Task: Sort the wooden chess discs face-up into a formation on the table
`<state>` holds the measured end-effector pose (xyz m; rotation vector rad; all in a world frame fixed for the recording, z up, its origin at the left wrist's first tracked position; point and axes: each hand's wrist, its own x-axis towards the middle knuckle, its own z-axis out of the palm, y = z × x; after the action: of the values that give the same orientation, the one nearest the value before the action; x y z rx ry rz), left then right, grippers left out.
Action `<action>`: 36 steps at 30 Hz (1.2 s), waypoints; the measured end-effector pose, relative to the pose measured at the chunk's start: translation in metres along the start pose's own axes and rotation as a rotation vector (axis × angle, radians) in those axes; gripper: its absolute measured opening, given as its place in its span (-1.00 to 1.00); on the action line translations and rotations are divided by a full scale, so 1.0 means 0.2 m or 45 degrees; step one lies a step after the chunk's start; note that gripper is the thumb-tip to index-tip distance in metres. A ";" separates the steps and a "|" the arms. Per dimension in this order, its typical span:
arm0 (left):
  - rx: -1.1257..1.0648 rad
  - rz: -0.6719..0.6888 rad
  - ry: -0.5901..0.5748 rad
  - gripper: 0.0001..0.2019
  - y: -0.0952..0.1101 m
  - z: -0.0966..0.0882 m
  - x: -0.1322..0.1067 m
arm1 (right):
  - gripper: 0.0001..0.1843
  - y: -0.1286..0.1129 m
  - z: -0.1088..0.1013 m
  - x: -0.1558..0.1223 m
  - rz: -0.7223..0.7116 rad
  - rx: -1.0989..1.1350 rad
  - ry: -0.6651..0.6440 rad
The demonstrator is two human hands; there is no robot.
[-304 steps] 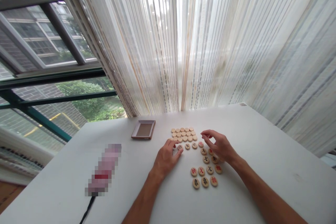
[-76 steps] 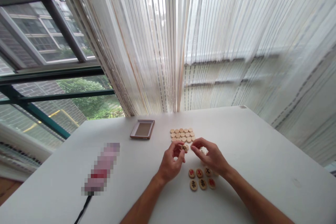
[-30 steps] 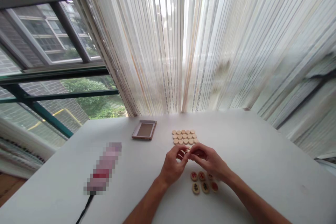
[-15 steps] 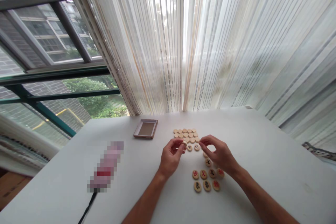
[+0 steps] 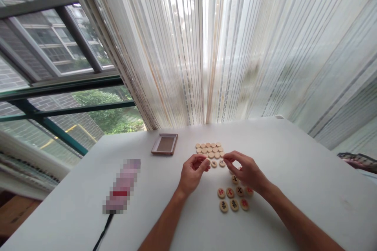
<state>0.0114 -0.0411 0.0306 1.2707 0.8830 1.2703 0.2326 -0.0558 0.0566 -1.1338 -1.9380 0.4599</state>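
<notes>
Near the middle of the white table, my left hand [image 5: 193, 173] pinches a round wooden xiangqi piece [image 5: 207, 162] between thumb and fingers. My right hand [image 5: 246, 171] is closed, thumb and forefinger curved round a gap, tips meeting at the edge of a piece with a black character [image 5: 222, 163]. Whether those tips hold anything is hidden. Another black-marked piece [image 5: 214, 164] lies between the hands. Just beyond are rows of blank-faced pieces [image 5: 208, 150]. Below my right hand lie several red and black pieces [image 5: 230, 192], face up, one partly covered by the hand.
A shallow open box or lid [image 5: 165, 144] sits at the table's back left. On the left is a blurred-out pink object [image 5: 123, 186] with a black cord [image 5: 103, 231]. Striped sheer curtains [image 5: 203, 47] hang behind the table [image 5: 165, 188], beside an open window.
The camera view has shifted slightly. My left hand keeps its pinch on the piece, and my right fingertips stay by the black-marked piece with little movement.
</notes>
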 end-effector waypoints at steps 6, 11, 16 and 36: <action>0.028 -0.008 -0.005 -0.69 -0.01 -0.05 0.03 | -0.83 0.02 -0.04 0.01 -0.013 -0.034 0.050; 0.163 0.114 0.114 -0.69 -0.02 -0.12 0.07 | -0.83 0.05 -0.07 0.02 -0.001 -0.074 0.106; 0.345 0.119 0.114 -0.69 -0.01 -0.12 0.05 | -0.83 0.05 -0.06 0.02 -0.001 -0.079 0.096; 0.968 0.335 -0.356 -0.89 -0.02 0.03 -0.08 | -0.81 0.06 -0.06 0.02 -0.014 -0.061 0.134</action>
<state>0.0156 -0.0564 0.0245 2.1638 1.0580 0.9298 0.2471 -0.0474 0.0583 -1.1542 -1.8717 0.3432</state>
